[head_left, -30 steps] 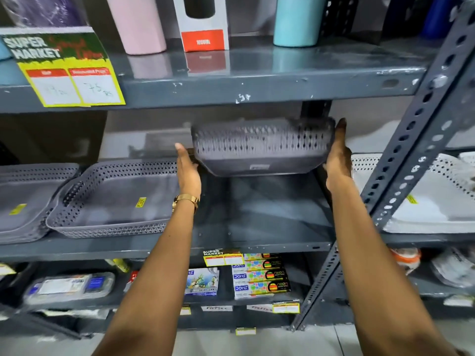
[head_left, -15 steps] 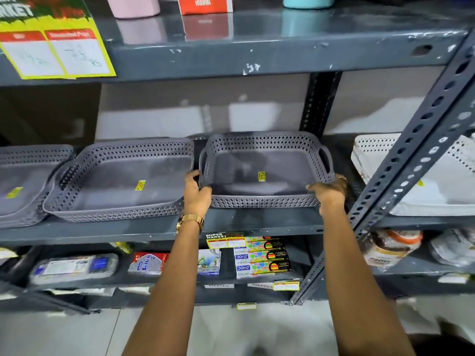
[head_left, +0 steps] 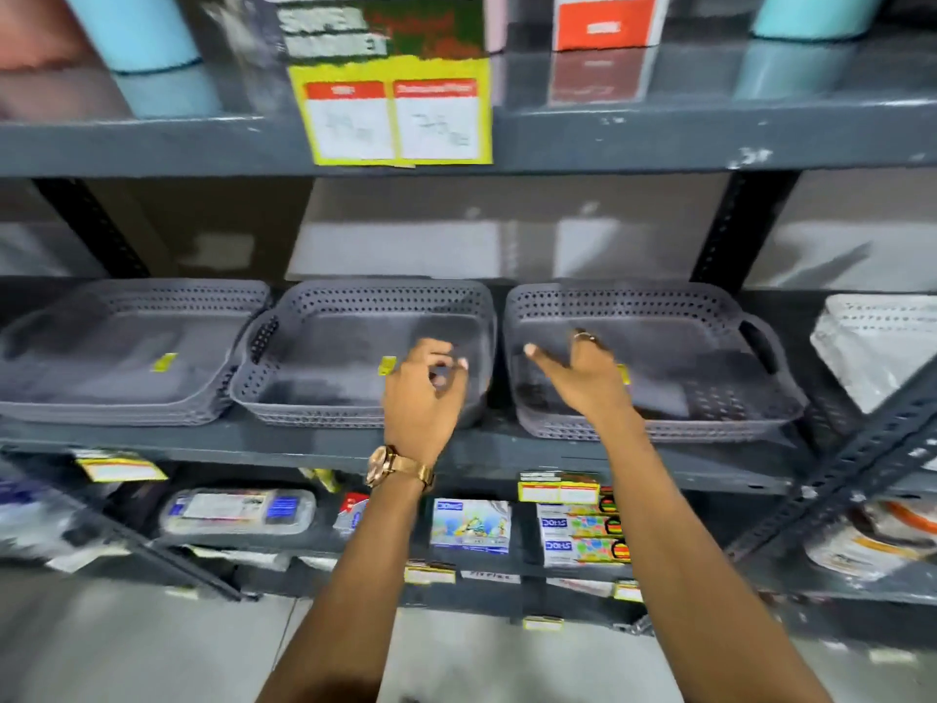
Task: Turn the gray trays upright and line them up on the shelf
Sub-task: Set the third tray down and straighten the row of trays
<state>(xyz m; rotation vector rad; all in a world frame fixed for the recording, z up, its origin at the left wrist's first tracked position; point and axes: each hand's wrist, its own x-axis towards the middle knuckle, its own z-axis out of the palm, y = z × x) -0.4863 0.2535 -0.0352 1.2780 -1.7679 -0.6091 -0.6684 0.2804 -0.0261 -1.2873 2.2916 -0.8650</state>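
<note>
Three gray perforated trays stand upright side by side on the dark metal shelf (head_left: 507, 451): a left tray (head_left: 101, 347), a middle tray (head_left: 329, 342) and a right tray (head_left: 674, 347). The left and middle ones look like stacks. My left hand (head_left: 426, 393), with a gold watch on the wrist, hovers over the middle tray's right front corner, fingers loosely curled and holding nothing. In front of the right tray's left half is my right hand (head_left: 588, 372), fingers spread, empty. The frame is blurred by motion.
A white perforated tray (head_left: 877, 342) sits to the right beyond a slanted metal brace (head_left: 857, 449). The shelf above carries a yellow price sign (head_left: 395, 114), cups and a box. Packaged goods fill the lower shelf (head_left: 471, 525).
Both hands have let go of the right tray, which now rests upright on the shelf beside the middle one. The hands have drawn back and opened. The view has shifted left.
</note>
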